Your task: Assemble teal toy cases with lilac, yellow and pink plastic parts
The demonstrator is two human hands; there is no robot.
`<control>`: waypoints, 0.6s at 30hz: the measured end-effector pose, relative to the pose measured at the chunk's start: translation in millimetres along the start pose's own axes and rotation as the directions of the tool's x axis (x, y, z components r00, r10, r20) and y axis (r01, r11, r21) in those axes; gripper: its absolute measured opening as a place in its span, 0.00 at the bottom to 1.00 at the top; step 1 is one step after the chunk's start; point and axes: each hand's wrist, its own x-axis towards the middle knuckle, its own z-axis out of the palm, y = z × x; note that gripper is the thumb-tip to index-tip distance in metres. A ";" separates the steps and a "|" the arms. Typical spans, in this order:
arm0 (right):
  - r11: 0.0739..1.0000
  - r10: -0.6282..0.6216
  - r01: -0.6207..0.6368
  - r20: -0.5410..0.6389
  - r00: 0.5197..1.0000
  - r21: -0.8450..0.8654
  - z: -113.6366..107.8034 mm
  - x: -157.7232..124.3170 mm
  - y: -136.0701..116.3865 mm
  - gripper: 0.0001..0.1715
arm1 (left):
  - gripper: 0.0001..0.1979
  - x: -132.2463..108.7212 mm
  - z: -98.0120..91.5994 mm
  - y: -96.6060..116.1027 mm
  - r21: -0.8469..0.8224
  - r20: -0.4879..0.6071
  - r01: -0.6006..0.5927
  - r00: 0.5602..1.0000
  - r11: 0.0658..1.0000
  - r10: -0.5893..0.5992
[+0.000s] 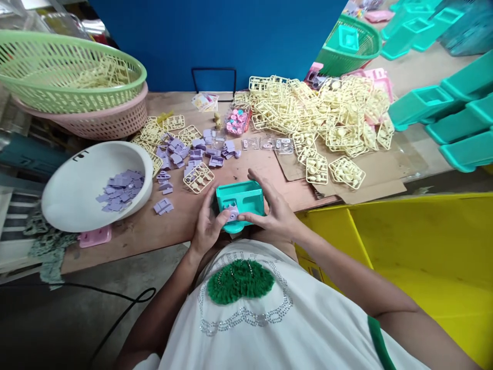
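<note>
A teal plastic box (250, 198) is held between both hands at the table's front edge, its open side facing up. My left hand (208, 221) wraps round the box's left side, with the thumb on a small lilac part (232, 213) in the box's lower left corner. My right hand (275, 210) grips the right side, fingers at the far edge and thumb reaching across the near edge to the lilac part. Loose lilac pieces (175, 151) and a cream sprue frame (198, 178) lie on the table beyond my left hand.
A white bowl (61, 190) of lilac pieces stands left, below stacked green (23, 87) and pink baskets. Cream sprues (285, 105) are heaped at the back. Teal boxes (458, 123) lie right, above a yellow bin (423, 241). A blue panel (223, 36) rises behind.
</note>
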 end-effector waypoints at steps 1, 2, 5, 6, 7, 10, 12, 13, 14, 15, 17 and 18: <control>0.999 0.032 -0.032 -0.005 0.999 0.013 1.7 -2.4 -0.8 0.63 | 0.42 -1.3 1.1 -1.0 0.003 -0.009 -0.013 1.000 1.000 0.013; 0.998 0.059 -0.058 -0.008 0.998 0.026 3.3 -4.2 -1.4 0.64 | 0.43 -2.5 2.1 -2.5 0.011 -0.012 -0.032 0.999 0.999 0.032; 0.993 0.105 -0.106 0.005 0.994 0.054 7.4 -7.3 -2.4 0.66 | 0.47 -5.7 4.7 -10.1 0.036 0.012 -0.081 0.997 0.996 0.081; 0.992 0.110 -0.110 0.010 0.994 0.059 8.5 -7.8 -2.8 0.66 | 0.47 -6.9 5.6 -13.4 0.048 0.015 -0.097 0.995 0.994 0.097; 0.992 0.110 -0.111 0.014 0.994 0.064 9.6 -8.0 -3.3 0.66 | 0.46 -8.1 6.5 -16.6 0.061 0.012 -0.111 0.994 0.992 0.110; 0.989 0.114 -0.117 0.033 0.993 0.091 11.3 -7.7 -5.8 0.66 | 0.44 -11.2 10.0 -23.5 0.081 -0.024 -0.138 0.990 0.987 0.140; 0.984 0.132 -0.137 0.050 0.990 0.113 10.9 -6.9 -8.0 0.66 | 0.42 -11.9 12.7 -24.3 0.091 -0.047 -0.142 0.988 0.986 0.147; 0.982 0.142 -0.147 0.053 0.988 0.119 10.4 -6.4 -9.1 0.66 | 0.40 -11.9 14.2 -23.7 0.100 -0.058 -0.143 0.987 0.985 0.149; 0.980 0.151 -0.156 0.050 0.987 0.122 10.0 -6.0 -10.1 0.66 | 0.39 -11.8 15.6 -22.9 0.109 -0.069 -0.145 0.986 0.983 0.152; 0.980 0.156 -0.160 0.043 0.987 0.121 9.7 -5.7 -10.8 0.66 | 0.38 -11.7 16.9 -22.0 0.115 -0.082 -0.147 0.984 0.982 0.157; 0.980 0.157 -0.160 0.028 0.987 0.116 10.4 -5.5 -10.9 0.65 | 0.36 -11.5 19.2 -21.0 0.111 -0.114 -0.155 0.979 0.982 0.168; 0.981 0.153 -0.154 0.017 0.988 0.115 11.6 -5.7 -10.2 0.64 | 0.35 -11.4 20.2 -21.1 0.107 -0.129 -0.163 0.976 0.981 0.176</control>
